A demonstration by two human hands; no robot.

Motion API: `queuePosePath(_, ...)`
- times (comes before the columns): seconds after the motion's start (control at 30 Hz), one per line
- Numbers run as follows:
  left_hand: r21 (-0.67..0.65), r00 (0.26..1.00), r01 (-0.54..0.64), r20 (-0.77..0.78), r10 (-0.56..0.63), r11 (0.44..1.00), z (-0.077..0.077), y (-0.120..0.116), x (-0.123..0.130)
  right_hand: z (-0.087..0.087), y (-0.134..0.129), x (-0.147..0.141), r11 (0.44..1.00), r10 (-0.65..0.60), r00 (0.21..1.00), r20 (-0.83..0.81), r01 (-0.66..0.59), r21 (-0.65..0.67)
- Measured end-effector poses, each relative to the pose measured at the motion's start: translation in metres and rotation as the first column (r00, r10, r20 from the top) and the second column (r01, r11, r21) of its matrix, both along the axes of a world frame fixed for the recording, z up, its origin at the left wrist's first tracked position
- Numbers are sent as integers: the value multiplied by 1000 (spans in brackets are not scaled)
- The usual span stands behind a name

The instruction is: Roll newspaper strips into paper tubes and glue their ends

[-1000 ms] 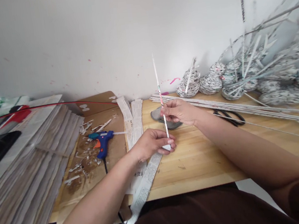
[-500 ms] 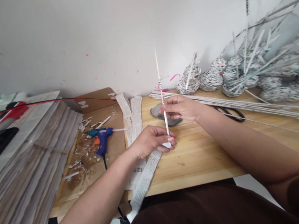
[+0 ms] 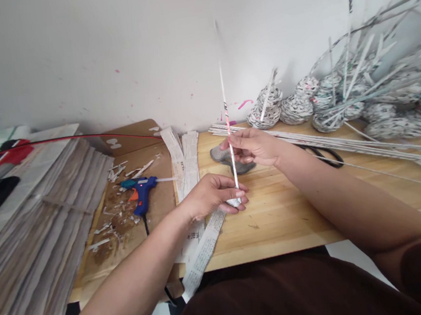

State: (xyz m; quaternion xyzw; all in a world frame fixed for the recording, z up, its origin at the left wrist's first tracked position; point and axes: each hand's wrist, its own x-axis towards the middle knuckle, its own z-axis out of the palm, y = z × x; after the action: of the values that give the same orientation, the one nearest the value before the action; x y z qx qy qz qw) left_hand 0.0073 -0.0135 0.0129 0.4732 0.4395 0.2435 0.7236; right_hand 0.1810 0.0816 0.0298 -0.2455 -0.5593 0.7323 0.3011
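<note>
A slim paper tube (image 3: 227, 116) stands nearly upright at the centre of the frame, held above a wooden table (image 3: 280, 215) in a person's two bare hands; the left hand (image 3: 217, 196) pinches its lower end between thumb and fingers, with a printed paper strip (image 3: 203, 254) running from that hand toward the bottom of the frame; the right hand (image 3: 251, 147) grips the tube higher up with its fingertips; the tube's upper end fades against the pale wall (image 3: 142, 47), so its tip is hard to make out.

Just behind the right hand lies a grey object (image 3: 243, 166); left of centre, more newsprint strips (image 3: 191, 165) lie beside a blue glue gun (image 3: 143, 194) on scrap-littered cardboard (image 3: 161, 197); a thick stack of paper (image 3: 49, 225) fills the left of the frame; at right, thin paper rods (image 3: 321, 144) cross black-handled scissors (image 3: 330, 156), with woven paper forms (image 3: 297, 110) clustered at upper right.
</note>
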Motion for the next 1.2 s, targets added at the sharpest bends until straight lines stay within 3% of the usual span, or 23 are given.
queuePosePath(0.07, 1, 1000, 7, 8, -7, 1000, 0, 0, 0, 0, 0, 1, 997, 80, 997, 17, -80, 11)
queuePosePath(0.23, -7, 1000, 28, 9, -28, 1000, -1, 0, -1, -2, 0, -1, 1000, -21, 1000, -3, 21, 8)
queuePosePath(0.4, -7, 999, 42, -1, -42, 999, -1, -1, 0, 0, -2, -1, 997, 77, 997, 14, -77, 16)
queuePosePath(0.57, -13, 998, 63, -14, -63, 998, 1, -1, 0, 1, -4, -3, 998, -43, 999, -5, 44, 44)
queuePosePath(0.73, -18, 996, 87, -15, -87, 996, 0, -1, 0, 3, -5, 0, 992, 117, 992, 45, -118, 38)
queuePosePath(1.2, -26, 982, 187, -13, -188, 982, 1, -5, 0, 1, -6, -1, 991, 118, 988, 95, -124, 57)
